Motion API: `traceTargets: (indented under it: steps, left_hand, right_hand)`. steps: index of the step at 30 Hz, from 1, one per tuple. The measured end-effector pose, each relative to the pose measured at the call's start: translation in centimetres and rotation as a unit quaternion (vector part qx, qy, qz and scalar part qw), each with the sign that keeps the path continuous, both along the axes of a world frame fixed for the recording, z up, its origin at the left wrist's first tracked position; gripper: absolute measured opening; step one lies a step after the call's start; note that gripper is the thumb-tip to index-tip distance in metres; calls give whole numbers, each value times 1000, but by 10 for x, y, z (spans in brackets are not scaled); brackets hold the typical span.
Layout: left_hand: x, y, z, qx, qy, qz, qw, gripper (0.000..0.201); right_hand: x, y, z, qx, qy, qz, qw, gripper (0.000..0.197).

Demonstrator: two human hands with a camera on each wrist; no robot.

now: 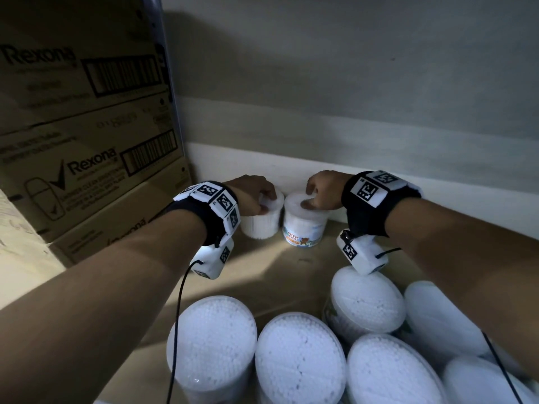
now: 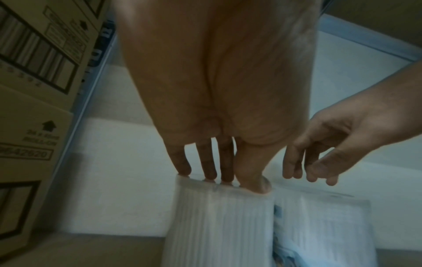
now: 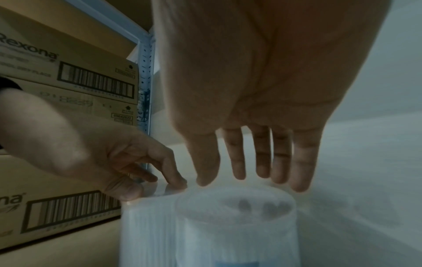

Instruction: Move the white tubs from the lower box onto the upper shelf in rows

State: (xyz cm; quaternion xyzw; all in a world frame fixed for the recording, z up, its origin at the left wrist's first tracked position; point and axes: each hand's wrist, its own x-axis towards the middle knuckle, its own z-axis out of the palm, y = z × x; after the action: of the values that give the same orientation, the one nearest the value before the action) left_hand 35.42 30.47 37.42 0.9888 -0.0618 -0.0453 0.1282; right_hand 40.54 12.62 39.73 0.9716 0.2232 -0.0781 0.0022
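Observation:
Two white tubs of cotton buds stand side by side on the brown shelf [image 1: 274,266], close to the back wall. My left hand [image 1: 256,193] holds the left tub [image 1: 259,225] from above, fingertips and thumb on its lid rim; the left wrist view shows that hand [image 2: 228,178] on the left tub [image 2: 217,225]. My right hand [image 1: 318,191] hovers over the labelled right tub [image 1: 303,225], fingers spread and nearly straight. In the right wrist view, that hand [image 3: 239,177] has its tips just off the lid of the right tub [image 3: 235,225].
Several more white tubs [image 1: 300,360] crowd the foreground below my forearms. Stacked Rexona cartons [image 1: 87,170] fill the left side behind a metal shelf post [image 3: 145,90]. The pale wall [image 1: 350,112] closes the back. Bare shelf board stretches right of the two tubs.

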Motion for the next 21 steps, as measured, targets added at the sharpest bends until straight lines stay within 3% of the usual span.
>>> traceTargets:
  steps: [6,21]
  left_hand:
    - [0,0,0,-4,-1,0,1000,43]
    - [3,2,-4,-16,-9,-10,1000,40]
  right_hand:
    - [2,-1,-8,-14,21,-21,999,62]
    - [11,2,-9,-17,13,5,1000,60]
